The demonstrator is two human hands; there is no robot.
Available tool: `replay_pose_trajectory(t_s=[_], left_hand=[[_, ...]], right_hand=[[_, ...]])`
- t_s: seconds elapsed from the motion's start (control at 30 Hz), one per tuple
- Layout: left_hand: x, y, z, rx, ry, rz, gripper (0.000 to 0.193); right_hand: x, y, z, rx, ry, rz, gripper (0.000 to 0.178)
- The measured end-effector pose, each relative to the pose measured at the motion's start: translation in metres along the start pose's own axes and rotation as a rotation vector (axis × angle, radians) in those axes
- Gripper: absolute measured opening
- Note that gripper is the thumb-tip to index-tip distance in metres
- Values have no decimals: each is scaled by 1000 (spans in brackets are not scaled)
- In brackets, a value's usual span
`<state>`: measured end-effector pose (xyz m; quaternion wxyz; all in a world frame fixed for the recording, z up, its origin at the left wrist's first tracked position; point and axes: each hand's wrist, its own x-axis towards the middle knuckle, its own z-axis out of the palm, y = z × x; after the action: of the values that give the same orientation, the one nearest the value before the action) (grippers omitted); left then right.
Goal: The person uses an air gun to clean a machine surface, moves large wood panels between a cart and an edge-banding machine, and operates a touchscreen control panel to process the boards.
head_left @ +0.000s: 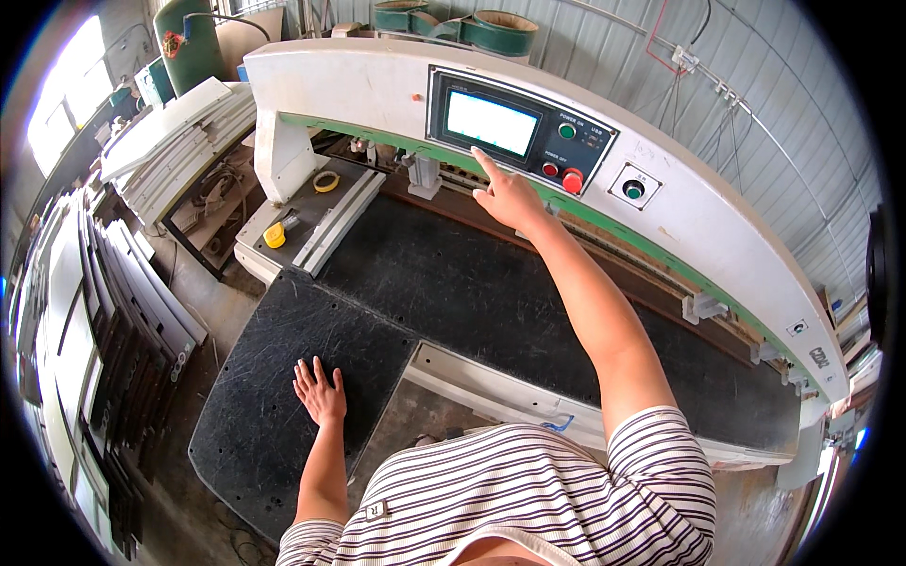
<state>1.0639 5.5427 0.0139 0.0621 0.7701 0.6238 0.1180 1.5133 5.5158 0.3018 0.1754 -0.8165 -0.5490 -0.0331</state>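
My right hand [511, 196] reaches up to the control panel [439, 104] of a long white machine. Its index finger points at the lower edge of the lit screen [493, 123], and the other fingers are curled with nothing seen in them. Whether the fingertip touches the screen I cannot tell. Right of the screen sit a green button [567, 131], a small red button [550, 170] and a red mushroom-shaped button [573, 181]. Flat on the black worktable [255, 377] rests my left hand [322, 393], fingers spread and holding nothing.
A yellow tape measure [275, 235] and a roll of yellow tape [326, 181] lie beside a metal fence [342, 222] on the machine's left end. White boards [179, 141] are stacked on a rack behind it. Many panels [85, 321] stand on edge at the far left.
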Motion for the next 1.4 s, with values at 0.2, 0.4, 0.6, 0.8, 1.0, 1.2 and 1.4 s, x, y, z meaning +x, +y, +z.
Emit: replay_pose_trajectory(t_s=[0.2, 0.4, 0.6, 0.8, 1.0, 1.2, 1.4], left_hand=[[1, -1, 3, 15, 3, -4, 59], [1, 0, 2, 22, -3, -3, 59], [1, -1, 4, 19, -6, -8, 58], [1, -3, 5, 27, -1, -5, 58], [0, -1, 3, 29, 5, -2, 56], [0, 0, 1, 12, 5, -2, 55], [0, -2, 4, -7, 23, 5, 53]], right_hand=[[-11, 4, 2, 19, -4, -6, 79], [-20, 4, 0, 25, -10, 1, 79], [-25, 6, 5, -5, 15, -54, 78], [-28, -6, -2, 27, 25, -62, 78], [-25, -15, -13, 51, 17, -65, 78], [-23, -17, -14, 36, -25, -46, 78], [-25, -14, -11, 43, -16, -28, 80]])
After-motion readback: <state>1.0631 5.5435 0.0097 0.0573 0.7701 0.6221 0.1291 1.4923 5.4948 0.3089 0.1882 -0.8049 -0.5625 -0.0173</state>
